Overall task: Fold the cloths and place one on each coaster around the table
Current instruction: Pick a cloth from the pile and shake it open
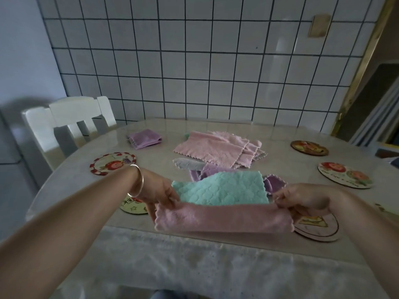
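Observation:
I hold a pink cloth (222, 219) stretched between my two hands above the table's near edge, folded over into a long band. My left hand (160, 190) pinches its left end and my right hand (302, 199) pinches its right end. Just behind it lies a teal cloth (224, 186) on top of purple cloths (274, 184). A pile of pink cloths (216, 147) sits mid-table, with a grey cloth (187, 164) beside it. A folded purple cloth (144, 138) lies at the far left. Round coasters lie around the table: (112, 162), (133, 206), (317, 227), (345, 174), (308, 147).
The table (162, 165) has a glossy marble top with a white lace cover hanging over its near edge. A white chair (69, 124) stands at the far left. A tiled wall (194, 61) runs behind the table, and a doorway opens at the right.

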